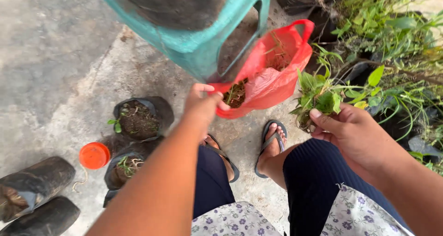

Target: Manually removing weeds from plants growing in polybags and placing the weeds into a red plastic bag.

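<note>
My left hand (203, 104) pinches the red bag's (270, 72) rim, right hand (348, 132) grips a leafy seedling (318, 97) — I judge the mouth needs holding wide — roots kept intact.

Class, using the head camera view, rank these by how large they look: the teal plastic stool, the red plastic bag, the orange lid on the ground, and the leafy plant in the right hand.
1. teal plastic stool, though nearness to the camera may exaggerate it
2. red plastic bag
3. leafy plant
4. orange lid
</note>
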